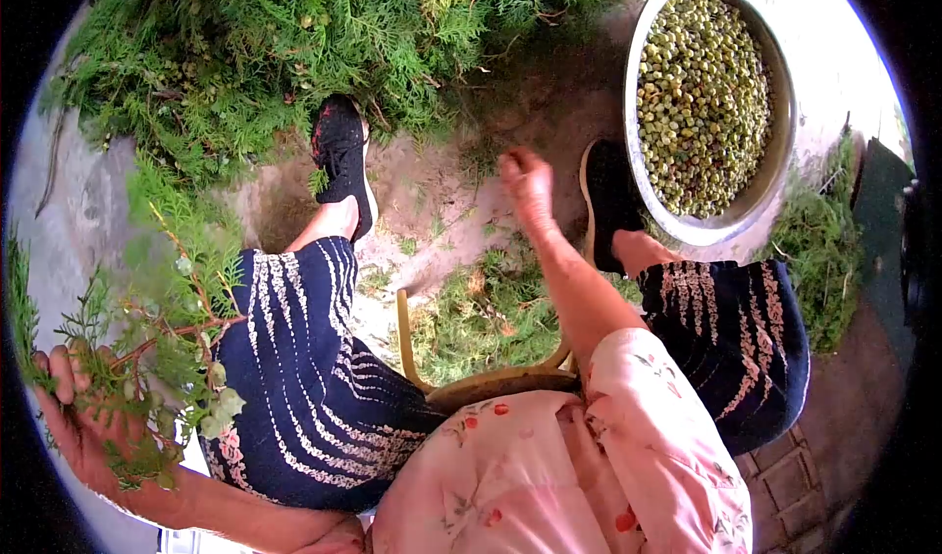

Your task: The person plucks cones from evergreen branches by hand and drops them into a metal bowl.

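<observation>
At the left, my left hand [78, 407] holds an evergreen branch [177, 330] with flat green sprays. Pale green cones [222, 409] cluster on the branch near my left knee. My fingers are partly hidden by its foliage. My right hand [527, 183] is over the ground between my shoes, closed, with the fingers curled in. Whatever those fingers may hold is hidden. Right of it stands a metal basin [645, 186], filled with many small greenish cones [702, 103].
A large heap of cut evergreen foliage [324, 34] spreads along the top left. Cut sprigs [491, 309] litter the ground under the wooden seat [500, 385]. More greenery [819, 250] lies below the basin at the right. My dark shoes [340, 152] rest on the dusty ground.
</observation>
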`<state>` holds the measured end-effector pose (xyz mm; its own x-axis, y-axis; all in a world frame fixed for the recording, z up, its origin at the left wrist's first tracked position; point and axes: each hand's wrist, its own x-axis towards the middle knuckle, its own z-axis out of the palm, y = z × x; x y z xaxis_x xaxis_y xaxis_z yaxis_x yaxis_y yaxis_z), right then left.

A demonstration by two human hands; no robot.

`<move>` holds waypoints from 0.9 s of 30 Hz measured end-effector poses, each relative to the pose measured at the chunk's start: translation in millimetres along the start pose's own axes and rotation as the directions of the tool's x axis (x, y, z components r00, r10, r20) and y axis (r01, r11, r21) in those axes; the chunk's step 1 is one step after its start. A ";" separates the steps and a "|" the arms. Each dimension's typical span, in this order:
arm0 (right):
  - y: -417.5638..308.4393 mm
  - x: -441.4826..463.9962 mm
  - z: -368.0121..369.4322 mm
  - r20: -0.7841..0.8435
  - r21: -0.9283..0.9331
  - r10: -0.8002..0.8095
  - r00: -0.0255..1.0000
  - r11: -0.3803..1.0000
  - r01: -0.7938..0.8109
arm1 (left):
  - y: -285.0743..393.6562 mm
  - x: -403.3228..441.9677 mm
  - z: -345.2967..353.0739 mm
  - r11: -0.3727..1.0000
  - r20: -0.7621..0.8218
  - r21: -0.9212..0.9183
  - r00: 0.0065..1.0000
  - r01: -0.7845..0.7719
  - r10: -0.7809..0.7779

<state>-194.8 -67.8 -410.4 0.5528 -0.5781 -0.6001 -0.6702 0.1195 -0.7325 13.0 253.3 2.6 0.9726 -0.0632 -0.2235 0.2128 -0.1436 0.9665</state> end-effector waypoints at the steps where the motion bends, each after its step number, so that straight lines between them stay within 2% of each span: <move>1: -2.0 8.1 -13.6 -0.078 0.005 -0.001 0.997 1.000 0.001 | -0.1 2.0 3.1 0.992 0.141 -0.123 0.990 0.029 -0.011; 2: -18.9 13.5 -27.8 -0.039 0.107 0.183 0.982 0.978 -0.178 | -0.2 4.0 6.3 0.968 0.279 -0.232 0.960 0.090 -0.023; 4: -11.3 36.7 -36.6 -0.142 0.059 0.051 0.989 0.997 -0.043 | 0.8 2.1 22.6 0.961 0.261 -0.264 0.965 0.082 -0.010; 5: -0.2 54.0 -34.4 -0.142 0.062 0.051 0.989 0.997 -0.042 | 2.2 1.5 31.6 0.958 0.255 -0.275 0.967 0.078 -0.006; 6: 15.0 73.4 -28.7 -0.191 -0.131 -0.111 0.975 0.988 0.087 | 6.5 1.6 44.4 0.969 0.257 -0.215 0.964 0.121 -0.064; 8: 18.8 83.1 -21.4 -0.207 -0.325 -0.282 0.937 0.923 0.206 | 8.8 3.0 53.2 0.974 0.251 -0.160 0.961 0.160 -0.116; 10: 16.3 78.1 -19.8 -0.078 -0.626 -0.473 0.877 0.708 0.326 | 7.4 3.6 57.2 0.958 0.269 -0.220 0.955 0.184 -0.121; 11: 18.0 74.7 -22.0 -0.078 -0.627 -0.474 0.877 0.707 0.327 | 7.2 2.4 57.8 0.958 0.268 -0.222 0.956 0.183 -0.121; 12: 20.8 70.2 -25.5 0.033 -0.468 -0.242 0.970 0.854 0.229 | 7.0 1.0 57.9 0.963 0.227 -0.207 0.966 0.171 -0.123; 13: 22.9 66.3 -28.7 0.185 -0.314 -0.014 0.983 0.947 0.073 | 6.0 0.2 59.1 0.966 0.205 -0.201 0.971 0.164 -0.122; 14: 24.0 64.0 -31.7 0.186 -0.315 -0.018 0.982 0.946 0.077 | 5.1 -0.6 60.4 0.968 0.183 -0.195 0.976 0.156 -0.121; 16: 24.7 61.6 -38.8 -0.008 -0.253 -0.067 0.998 0.965 0.063 | 0.5 -3.0 67.5 1.000 -0.192 -0.012 0.981 0.009 -0.011; 17: 24.9 68.7 -41.4 -0.011 -0.254 -0.065 0.998 0.965 0.060 | -1.4 -3.4 69.4 1.000 -0.189 -0.013 0.982 0.011 -0.013; 18: 23.3 83.7 -42.3 -0.136 -0.336 -0.200 0.970 0.931 0.145 | -2.6 -2.9 71.8 0.998 -0.201 -0.053 0.979 -0.027 0.016; 20: 17.6 111.5 -40.1 -0.247 -0.423 -0.337 0.908 0.881 0.212 | -4.0 -2.3 75.2 0.993 -0.212 -0.091 0.976 -0.068 0.048; 23: -11.7 122.7 -34.2 -0.206 -0.602 -0.310 0.928 0.788 0.130 | -2.7 -1.4 79.6 0.991 -0.220 -0.086 0.972 -0.102 0.081; 24: -44.0 100.9 -28.1 -0.092 -0.512 -0.037 0.995 0.859 -0.016 | -1.9 -1.9 81.8 0.989 -0.162 -0.133 0.986 -0.065 0.043; 25: -36.3 91.4 -20.4 0.037 -0.559 -0.038 0.999 0.828 0.053 | -1.4 -2.0 83.6 0.984 -0.103 -0.178 0.995 -0.024 0.005; 27: 3.6 58.8 -2.0 0.368 -0.630 -0.162 0.916 0.681 0.374 | -1.6 -2.5 86.6 0.978 -0.096 -0.209 0.995 -0.017 -0.003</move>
<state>-165.7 -103.0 -447.7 0.7970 -0.2519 -0.5489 -0.5617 -0.6432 -0.5204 2.2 168.1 -9.4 0.9764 0.0319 -0.2135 0.2111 0.0669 0.9752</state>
